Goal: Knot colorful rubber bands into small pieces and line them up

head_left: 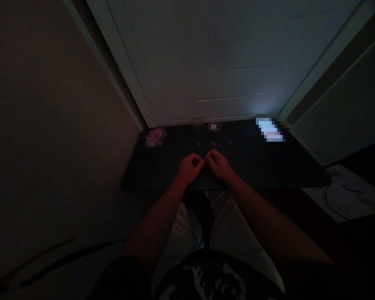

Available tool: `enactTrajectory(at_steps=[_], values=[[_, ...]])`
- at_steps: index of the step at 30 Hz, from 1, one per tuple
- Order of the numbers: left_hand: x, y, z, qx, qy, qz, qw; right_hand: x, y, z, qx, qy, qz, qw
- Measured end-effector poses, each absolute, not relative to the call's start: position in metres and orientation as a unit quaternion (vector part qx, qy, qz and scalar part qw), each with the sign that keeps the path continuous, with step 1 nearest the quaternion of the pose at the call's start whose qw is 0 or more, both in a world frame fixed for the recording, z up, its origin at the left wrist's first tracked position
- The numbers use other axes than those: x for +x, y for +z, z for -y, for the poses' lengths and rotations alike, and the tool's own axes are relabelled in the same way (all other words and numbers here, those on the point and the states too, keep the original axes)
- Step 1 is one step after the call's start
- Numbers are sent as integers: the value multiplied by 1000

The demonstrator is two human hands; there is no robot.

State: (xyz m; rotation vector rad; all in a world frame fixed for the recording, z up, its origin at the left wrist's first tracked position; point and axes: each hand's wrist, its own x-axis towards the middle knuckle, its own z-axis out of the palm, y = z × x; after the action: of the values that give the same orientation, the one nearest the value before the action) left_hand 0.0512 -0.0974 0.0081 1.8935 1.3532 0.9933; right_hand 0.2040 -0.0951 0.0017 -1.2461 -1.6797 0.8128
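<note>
Both hands meet over the middle of a dark table (156,166), fingertips pinched close together. My left hand (189,166) curls its thumb and index finger toward the right. Facing it, my right hand (218,163) is closed in a similar pinch. Whatever lies between the fingertips is too small and dim to name. Just beyond the fingers, a few tiny thin pieces (213,143) lie in a spaced row. Farther left sits a loose pile of thin pinkish-purple strands (155,137).
A small round clear dish (218,126) with a white square stands at the back, beside a faint clear container (197,122). A lit, pixelated screen (270,130) glows at the back right. A pale panel with hearts (215,50) rises behind the table. The room is dark.
</note>
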Motion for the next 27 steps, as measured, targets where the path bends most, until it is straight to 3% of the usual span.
enactTrajectory(at_steps=[27], values=[[50,6,97,729,360,-489,318,206,-3,91,-516,293,661,460]])
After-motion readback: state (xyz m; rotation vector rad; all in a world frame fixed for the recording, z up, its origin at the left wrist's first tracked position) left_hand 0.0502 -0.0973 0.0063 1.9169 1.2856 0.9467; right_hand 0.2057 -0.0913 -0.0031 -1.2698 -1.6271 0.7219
